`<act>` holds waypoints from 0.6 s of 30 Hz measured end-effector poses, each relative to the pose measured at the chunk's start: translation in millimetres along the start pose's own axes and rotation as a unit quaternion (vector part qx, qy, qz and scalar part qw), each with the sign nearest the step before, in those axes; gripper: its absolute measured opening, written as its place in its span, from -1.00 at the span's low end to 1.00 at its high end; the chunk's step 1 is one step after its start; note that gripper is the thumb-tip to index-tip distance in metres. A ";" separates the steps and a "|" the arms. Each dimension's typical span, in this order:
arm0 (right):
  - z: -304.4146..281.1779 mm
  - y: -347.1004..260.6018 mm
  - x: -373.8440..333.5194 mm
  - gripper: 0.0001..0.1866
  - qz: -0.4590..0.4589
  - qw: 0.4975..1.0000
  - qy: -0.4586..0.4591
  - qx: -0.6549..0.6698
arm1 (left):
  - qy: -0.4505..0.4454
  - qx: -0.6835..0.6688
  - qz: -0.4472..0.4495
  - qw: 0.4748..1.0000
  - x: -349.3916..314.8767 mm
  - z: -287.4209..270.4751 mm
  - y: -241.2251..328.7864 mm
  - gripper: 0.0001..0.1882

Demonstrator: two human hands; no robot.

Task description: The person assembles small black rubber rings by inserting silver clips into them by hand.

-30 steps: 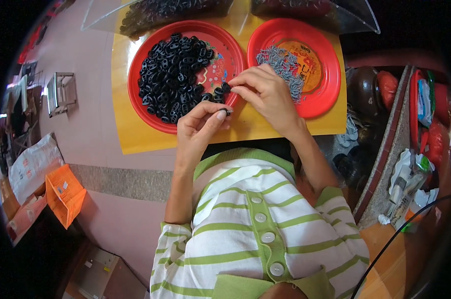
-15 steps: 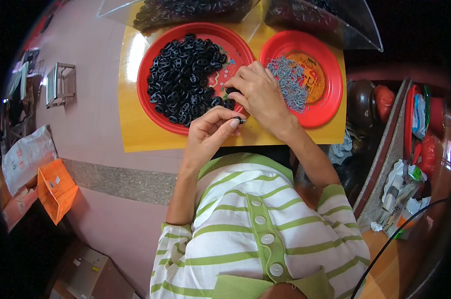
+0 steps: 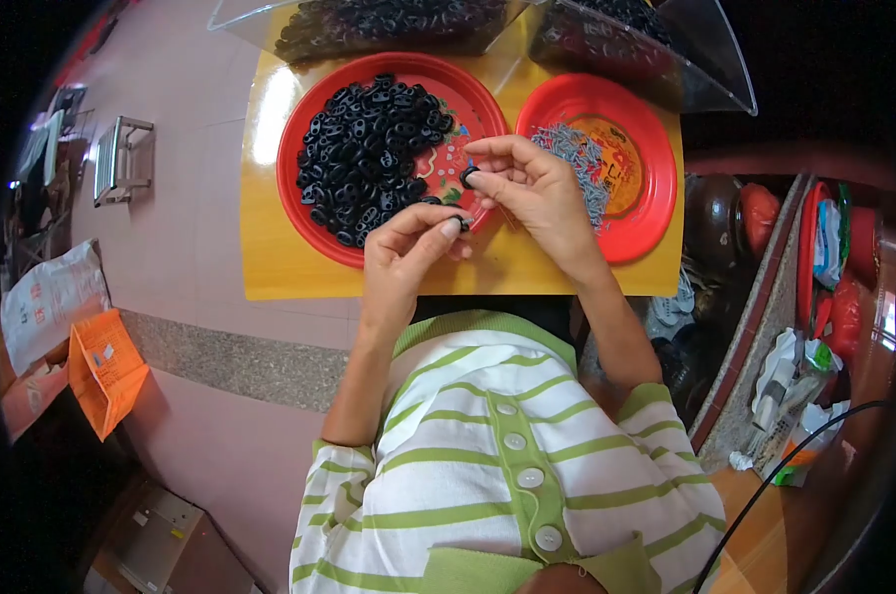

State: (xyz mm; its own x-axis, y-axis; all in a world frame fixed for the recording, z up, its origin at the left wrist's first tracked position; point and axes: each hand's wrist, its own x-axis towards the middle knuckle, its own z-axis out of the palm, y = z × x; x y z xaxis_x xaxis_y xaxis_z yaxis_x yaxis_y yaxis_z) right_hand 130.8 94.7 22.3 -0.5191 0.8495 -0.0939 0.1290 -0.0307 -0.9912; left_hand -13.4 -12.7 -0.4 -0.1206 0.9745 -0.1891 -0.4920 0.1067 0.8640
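Note:
Between thumb and fingertips, my left hand [image 3: 405,252] pinches a small black plastic piece [image 3: 462,224] near the front rim of a red plate [image 3: 288,188]. My right hand [image 3: 539,193] holds another black plastic piece [image 3: 469,177] in its fingertips, a little above and right of the left one; the two pieces are apart. A heap of black two-holed plastic pieces [image 3: 369,148] covers the left and middle of that plate. To the right, partly behind my right hand, a second red plate [image 3: 656,213] carries many small grey metal pins [image 3: 592,163].
Clear plastic bins [image 3: 705,84] with dark pieces stand at the yellow table's [image 3: 270,267] far edge. A metal stool [image 3: 121,163] is on the floor at left, with an orange bag [image 3: 106,371] nearer. At right are a cluttered ledge [image 3: 765,396] and a black cable [image 3: 765,485].
My right hand has turned and its fingers have extended, bringing a black piece into view at its fingertips. My left hand stays nearly in place, still pinching its piece. The view has shifted slightly.

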 end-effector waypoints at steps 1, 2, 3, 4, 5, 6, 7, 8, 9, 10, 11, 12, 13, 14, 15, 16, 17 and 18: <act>-2.9 0.1 -1.9 -0.80 0.037 0.993 -0.012 0.116 | 0.022 -0.015 -0.009 1.000 1.8 1.0 1.6 -0.85; -4.5 1.1 -5.0 -0.76 0.044 0.991 -0.006 0.127 | 0.046 -0.013 -0.015 0.999 2.9 4.7 2.9 -0.83; -4.4 2.9 -6.9 -0.76 0.044 0.991 -0.006 0.128 | 0.046 -0.012 -0.016 0.999 4.3 6.6 3.5 -0.83; -5.2 3.9 -8.3 -0.77 0.033 0.985 0.002 0.167 | 0.057 -0.004 -0.017 0.998 7.0 9.0 4.3 -0.83; -5.8 4.3 -9.5 -0.78 0.022 0.978 0.010 0.207 | 0.067 0.005 -0.017 0.998 9.4 11.0 4.3 -0.82; -5.9 3.7 -11.2 -0.78 0.021 0.978 0.012 0.207 | 0.068 -0.002 -0.014 0.998 11.2 12.6 3.5 -0.80; -5.2 3.5 -13.1 -0.79 0.025 0.976 0.013 0.215 | 0.067 -0.001 -0.015 0.998 11.7 14.6 3.6 -0.80; -5.0 3.6 -14.6 -0.81 0.028 0.974 0.015 0.223 | 0.067 -0.005 -0.020 0.998 12.2 17.1 4.3 -0.80; -5.3 5.2 -15.9 -0.81 0.028 0.974 0.017 0.225 | 0.067 -0.008 -0.024 0.997 12.8 19.3 4.3 -0.80; -5.2 7.7 -17.5 -0.82 0.018 0.975 0.020 0.219 | 0.067 -0.006 -0.025 0.997 13.0 21.1 3.8 -0.80; -5.6 10.2 -18.9 -0.84 0.008 0.977 0.023 0.212 | 0.066 -0.007 -0.016 0.998 13.4 22.9 3.0 -0.81; -7.2 12.7 -20.3 -0.84 0.007 0.977 0.025 0.214 | 0.065 -0.008 -0.008 0.998 13.5 24.3 2.3 -0.81; -10.1 15.3 -21.5 -0.83 0.006 0.976 0.022 0.216 | 0.063 -0.007 -0.009 0.998 13.8 25.3 1.1 -0.81; -12.2 16.1 -22.3 -0.81 0.004 0.976 0.020 0.219 | 0.062 -0.008 -0.012 0.998 14.1 26.2 -0.2 -0.81; -13.2 15.0 -23.2 -0.81 0.003 0.975 0.022 0.220 | 0.062 -0.009 -0.015 0.998 14.5 27.1 -1.0 -0.82; -13.6 12.3 -24.5 -0.83 -0.004 0.978 0.026 0.205 | 0.060 -0.007 -0.016 0.998 14.7 28.1 -1.7 -0.82; -14.1 10.7 -26.0 -0.84 -0.012 0.981 0.030 0.190 | 0.059 -0.005 -0.014 0.998 14.9 28.9 -2.3 -0.82; -14.5 10.4 -27.6 -0.84 -0.013 0.981 0.031 0.191 | 0.057 -0.002 -0.013 0.998 15.1 29.7 -3.0 -0.82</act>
State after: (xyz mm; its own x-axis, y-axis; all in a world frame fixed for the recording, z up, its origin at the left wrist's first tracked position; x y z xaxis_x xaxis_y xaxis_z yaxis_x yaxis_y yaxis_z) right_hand 158.8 78.5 16.0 -0.4640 0.8827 -0.0747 -0.2150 -0.1940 -0.9572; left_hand 11.8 7.6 8.0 -0.2049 0.9427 -0.2634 -0.5001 0.1305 0.8561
